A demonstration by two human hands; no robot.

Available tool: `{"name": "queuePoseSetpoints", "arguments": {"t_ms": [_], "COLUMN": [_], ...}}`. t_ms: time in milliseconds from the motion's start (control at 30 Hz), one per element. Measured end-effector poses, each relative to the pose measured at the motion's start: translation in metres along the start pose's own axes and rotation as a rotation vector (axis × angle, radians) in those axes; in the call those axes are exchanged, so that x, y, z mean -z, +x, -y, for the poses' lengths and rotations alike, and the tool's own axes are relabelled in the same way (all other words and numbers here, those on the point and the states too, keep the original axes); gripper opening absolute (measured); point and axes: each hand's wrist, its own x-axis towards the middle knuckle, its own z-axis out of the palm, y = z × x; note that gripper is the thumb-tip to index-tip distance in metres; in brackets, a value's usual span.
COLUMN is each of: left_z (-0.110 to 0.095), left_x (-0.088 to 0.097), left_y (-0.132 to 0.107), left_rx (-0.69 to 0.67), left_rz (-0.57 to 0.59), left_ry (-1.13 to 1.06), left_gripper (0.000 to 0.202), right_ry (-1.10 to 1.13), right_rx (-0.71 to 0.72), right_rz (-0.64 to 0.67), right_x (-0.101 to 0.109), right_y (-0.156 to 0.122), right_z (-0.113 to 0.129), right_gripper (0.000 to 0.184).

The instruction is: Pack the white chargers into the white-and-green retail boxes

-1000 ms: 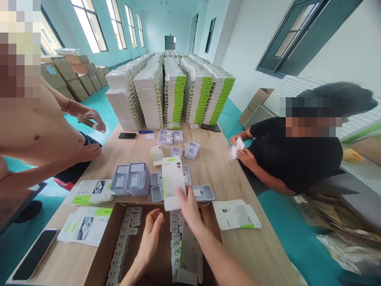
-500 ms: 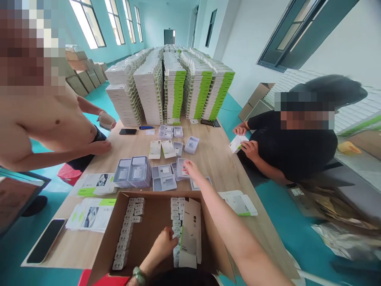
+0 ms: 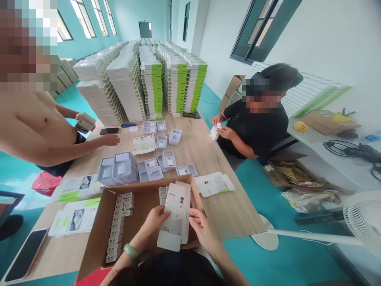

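Note:
A flattened white carton (image 3: 175, 210) with small dark print lies tilted over the right part of an open brown cardboard box (image 3: 135, 234). My left hand (image 3: 156, 219) grips the carton's left edge between thumb and fingers. At its right edge is my right hand (image 3: 203, 227), fingers slightly apart and curved; whether they touch the carton I cannot tell. Inside the box, small white labelled pieces (image 3: 117, 226) stand in a column along the left side. More such pieces (image 3: 162, 194) show beside the carton, which hides the others. Beyond the box lies a clear plastic tray (image 3: 169, 160) with a white piece in it.
Stacked plastic trays (image 3: 119, 171), flat cartons (image 3: 214, 184) and a phone (image 3: 26, 254) lie around the box. Tall stacks of white-green boxes (image 3: 151, 85) stand at the back. One person stands left; another sits right, holding a small carton (image 3: 214, 132). A fan (image 3: 364, 216) is at right.
My right hand has drawn back from the plastic tray to the flat carton's right edge. My left hand has taken hold of the carton, now lifted and tilted. The view has swung right.

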Motion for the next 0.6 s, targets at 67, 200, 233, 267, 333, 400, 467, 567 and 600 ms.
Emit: {"name": "queuePoseSetpoints", "arguments": {"t_ms": [67, 200, 233, 267, 333, 400, 467, 567, 600], "left_z": [-0.003, -0.016, -0.02, -0.024, -0.03, -0.036, -0.042, -0.054, -0.058], "left_x": [0.014, 0.031, 0.033, 0.035, 0.04, 0.044, 0.049, 0.055, 0.057], "left_y": [-0.02, -0.061, -0.069, -0.076, -0.085, -0.091, -0.095, -0.106, -0.112], "left_rx": [-0.062, -0.186, -0.21, -0.229, -0.261, -0.287, -0.304, -0.31, -0.311], "left_rz": [0.016, -0.031, -0.046, -0.059, -0.084, -0.11, -0.127, -0.109, -0.088], "left_ry": [-0.108, -0.272, -0.295, -0.31, -0.321, -0.32, -0.318, -0.323, -0.326], "left_gripper": [0.038, 0.064, 0.064, 0.063, 0.06, 0.058, 0.057, 0.054, 0.053], "right_ry": [-0.058, -0.166, -0.186, -0.202, -0.222, -0.229, -0.232, -0.233, -0.229], "right_rx": [0.078, 0.274, 0.31, 0.336, 0.358, 0.356, 0.358, 0.394, 0.409], "right_rz": [-0.048, -0.126, -0.131, -0.131, -0.117, -0.076, -0.002, 0.136, 0.182], "right_x": [-0.004, -0.009, -0.01, -0.01, -0.009, -0.006, -0.001, 0.006, 0.008], "right_y": [-0.001, 0.008, 0.013, 0.018, 0.029, 0.04, 0.048, 0.051, 0.049], "right_z": [0.013, 0.054, 0.064, 0.074, 0.091, 0.106, 0.121, 0.141, 0.147], "right_gripper": [0.048, 0.053, 0.051, 0.049, 0.044, 0.042, 0.035, 0.02, 0.02]}}
